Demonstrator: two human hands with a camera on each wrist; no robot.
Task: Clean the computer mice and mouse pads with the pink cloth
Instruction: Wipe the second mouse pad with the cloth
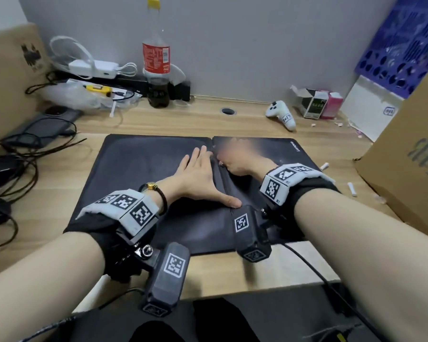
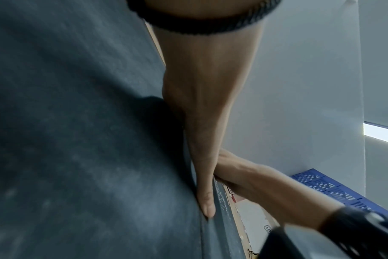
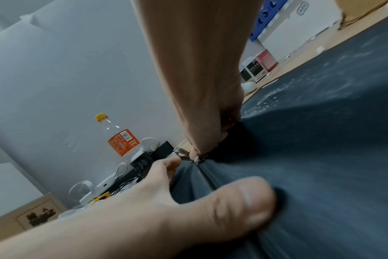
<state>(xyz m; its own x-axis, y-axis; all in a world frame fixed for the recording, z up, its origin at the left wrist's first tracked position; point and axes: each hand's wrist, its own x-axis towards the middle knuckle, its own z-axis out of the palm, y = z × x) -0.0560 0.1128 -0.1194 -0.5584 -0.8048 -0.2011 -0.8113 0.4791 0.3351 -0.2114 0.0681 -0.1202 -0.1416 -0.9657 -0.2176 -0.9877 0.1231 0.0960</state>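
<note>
My left hand (image 1: 198, 176) lies flat, pinning the left mouse pad (image 1: 139, 174); right hand (image 1: 242, 166) curls around a cloth (image 3: 188, 155), I think. Short, firm strokes along the seam.

Bare desk (image 1: 158, 124) lies open beyond the pads; cables (image 1: 22, 154) crowd left, cardboard box (image 1: 410, 154) blocks right.

Two matt black fabric-topped mouse pads (image 1: 146, 169) lie on a pale wood-grain desk (image 1: 232, 119); the right mouse pad (image 3: 321, 140) looks finely woven, speckled with pale dust. A clear glossy plastic bottle (image 1: 156, 58) carries a red printed label. A smooth white plastic controller (image 1: 281, 114) and brown matt cardboard boxes (image 1: 405, 156) sit nearby.
</note>
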